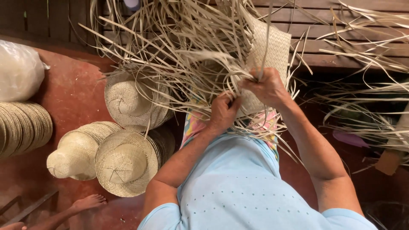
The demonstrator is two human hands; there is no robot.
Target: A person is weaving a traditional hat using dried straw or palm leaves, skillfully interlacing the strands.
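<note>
- Left hand [222, 111] and right hand [267, 87] are both pinching straw strips [179, 47], weaving.
- Woven panel [272, 49] at 1 o'clock is partly done; many loose ends left.
- Finished hats [125, 159] are sitting at 8 o'clock.

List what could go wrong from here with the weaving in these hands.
1. Both hands, left and right, pinch thin dry straw strips; the loose ends spread in a tangle and could snag or snap.
2. The woven piece looks unfinished, so a slipped grip might loosen its edge.
3. The hat stacks lie close to a bare foot on the floor and could be stepped on.
</note>
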